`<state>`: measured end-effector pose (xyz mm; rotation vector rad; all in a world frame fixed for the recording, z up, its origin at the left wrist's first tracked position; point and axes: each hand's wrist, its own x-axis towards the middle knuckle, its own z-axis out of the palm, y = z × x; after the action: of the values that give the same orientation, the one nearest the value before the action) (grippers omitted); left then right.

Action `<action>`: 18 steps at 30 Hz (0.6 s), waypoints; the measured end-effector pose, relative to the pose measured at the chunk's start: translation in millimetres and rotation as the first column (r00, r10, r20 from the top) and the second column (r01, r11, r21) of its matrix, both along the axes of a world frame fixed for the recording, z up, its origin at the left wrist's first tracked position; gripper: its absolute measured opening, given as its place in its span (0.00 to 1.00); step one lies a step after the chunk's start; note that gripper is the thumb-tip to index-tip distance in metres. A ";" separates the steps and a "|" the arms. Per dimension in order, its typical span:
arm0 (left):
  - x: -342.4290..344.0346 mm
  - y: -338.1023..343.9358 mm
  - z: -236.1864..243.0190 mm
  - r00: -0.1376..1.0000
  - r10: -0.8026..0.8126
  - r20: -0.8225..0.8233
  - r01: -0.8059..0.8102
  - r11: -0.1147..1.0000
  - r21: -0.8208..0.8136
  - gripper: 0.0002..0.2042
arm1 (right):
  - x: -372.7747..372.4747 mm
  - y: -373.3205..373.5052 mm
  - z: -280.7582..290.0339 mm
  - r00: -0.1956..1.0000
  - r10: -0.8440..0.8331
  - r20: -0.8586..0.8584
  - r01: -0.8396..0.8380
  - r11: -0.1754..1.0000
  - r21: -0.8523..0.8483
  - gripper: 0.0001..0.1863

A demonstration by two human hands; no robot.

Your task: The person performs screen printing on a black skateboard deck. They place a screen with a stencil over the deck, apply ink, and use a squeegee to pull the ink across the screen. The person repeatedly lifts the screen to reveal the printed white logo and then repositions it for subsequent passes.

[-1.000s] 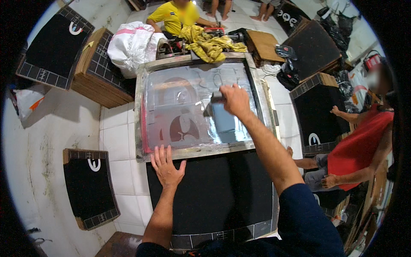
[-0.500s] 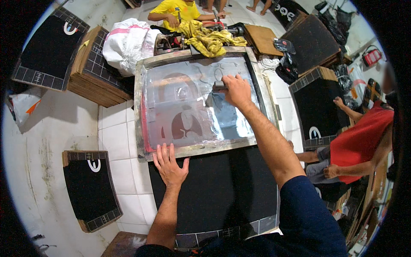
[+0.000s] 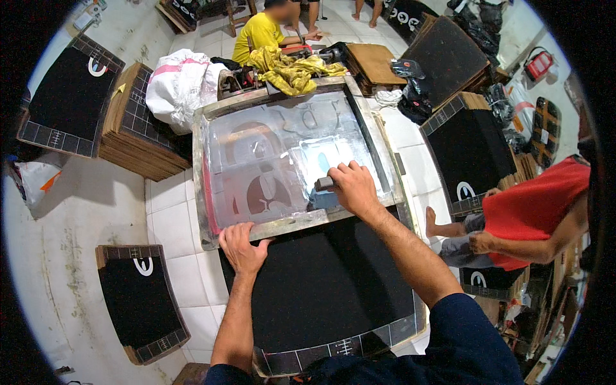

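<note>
A printing screen (image 3: 269, 226) in a worn wooden frame lies over a black fabric panel (image 3: 321, 289) on a board, whose near part shows below it. Pale mesh carries darker printed shapes on its left half, and blue ink lies on the right. My right hand (image 3: 354, 191) is wrapped round a dark squeegee (image 3: 325, 184) on the mesh near the frame's front edge; its blade is partly hidden. At the frame's front left, my left hand (image 3: 244, 249) has its fingers bent over the rim and the thumb along the near side.
Behind the frame lies a yellow cloth (image 3: 292, 70), with a white sack (image 3: 183, 90) and stacked boards (image 3: 131, 138) to the left. A person in yellow (image 3: 260, 32) sits beyond; another in a red top (image 3: 532, 212) is at the right. A black board (image 3: 142, 298) leans against the left wall.
My right hand has drawn the squeegee from the mesh's far part toward the frame's front edge. My left hand stays at the front rim, fingers now more bent. The view has shifted slightly.
</note>
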<state>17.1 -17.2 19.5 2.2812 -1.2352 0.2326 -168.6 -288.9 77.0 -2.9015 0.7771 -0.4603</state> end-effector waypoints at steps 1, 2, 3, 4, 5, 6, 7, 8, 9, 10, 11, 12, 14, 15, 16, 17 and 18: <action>-1.7 -0.6 -1.8 1.000 -0.010 -0.016 0.010 1.000 0.027 0.30 | 2.8 -3.5 2.8 0.996 0.005 -0.092 0.000 0.999 0.052 0.15; -3.2 -0.1 -4.0 1.000 0.000 0.003 0.000 1.000 0.027 0.31 | 7.2 -7.6 4.2 0.992 -0.003 -0.125 0.013 0.997 0.080 0.16; -5.8 -0.9 -7.2 1.000 0.013 0.026 -0.013 1.000 0.020 0.32 | 14.6 -18.6 6.4 0.985 0.004 -0.170 0.016 0.993 0.121 0.18; -7.5 -0.8 -10.4 0.999 0.005 0.054 -0.005 1.000 0.013 0.32 | 25.1 -32.9 7.9 0.982 0.018 -0.190 0.010 0.989 0.148 0.19; -8.9 -1.2 -13.3 0.998 0.003 0.055 -0.005 1.000 0.030 0.35 | 36.4 -46.6 6.7 0.985 -0.012 -0.170 0.039 0.987 0.157 0.20; -9.2 -1.1 -16.1 0.998 0.022 0.060 -0.025 0.998 0.049 0.35 | 50.7 -62.8 4.1 0.989 -0.032 -0.143 0.054 0.987 0.152 0.20; -9.5 -1.1 -18.5 0.997 0.023 0.071 -0.028 0.998 0.065 0.35 | 65.6 -76.2 -0.5 0.997 -0.044 -0.065 0.047 0.998 0.039 0.19; -9.4 -0.1 -20.2 0.997 0.038 0.073 -0.044 0.996 0.072 0.36 | 81.1 -87.7 -5.0 0.996 -0.088 -0.019 0.088 0.996 0.003 0.19; -8.8 0.4 -21.4 0.996 0.031 0.082 -0.038 0.995 0.094 0.36 | 93.1 -97.1 -7.3 0.997 -0.080 0.012 0.080 0.996 -0.026 0.18; -8.2 1.1 -22.0 0.996 0.033 0.084 -0.041 0.994 0.100 0.36 | 101.7 -103.0 -8.6 0.996 -0.086 0.025 0.087 0.995 -0.050 0.17; -7.7 1.7 -22.3 0.996 0.033 0.084 -0.042 0.993 0.108 0.36 | 104.1 -103.2 -10.1 0.997 -0.067 0.042 0.070 0.996 -0.061 0.17; -7.4 2.1 -22.6 0.995 0.035 0.089 -0.045 0.993 0.109 0.36 | 101.2 -97.9 -10.3 0.997 -0.061 0.036 0.063 0.996 -0.068 0.16; -7.8 2.3 -23.2 0.995 0.034 0.089 -0.044 0.993 0.107 0.36 | 82.7 -77.0 -8.5 0.998 -0.059 0.020 0.060 0.994 -0.096 0.14; -8.3 1.9 -23.4 0.995 0.039 0.091 -0.048 0.993 0.105 0.36 | 66.6 -61.0 -7.6 0.997 -0.071 0.011 0.072 0.989 -0.126 0.13; -9.3 1.4 -23.5 0.995 0.041 0.089 -0.050 0.993 0.105 0.36 | 45.2 -42.8 -7.4 0.999 -0.040 -0.016 0.039 0.997 -0.066 0.13; -10.2 0.8 -23.1 0.995 0.053 0.080 -0.061 0.993 0.103 0.36 | 26.2 -21.3 -8.5 0.996 -0.050 -0.070 0.049 0.999 -0.015 0.15; -10.6 -0.1 -22.3 0.995 0.041 0.087 -0.049 0.994 0.095 0.36 | 8.9 -2.8 -9.5 0.999 -0.026 -0.032 0.025 0.999 -0.037 0.12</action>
<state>6.4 -17.3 -2.8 2.4067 -1.2633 0.2951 -159.7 -291.7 67.5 -2.9429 0.8199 -0.4348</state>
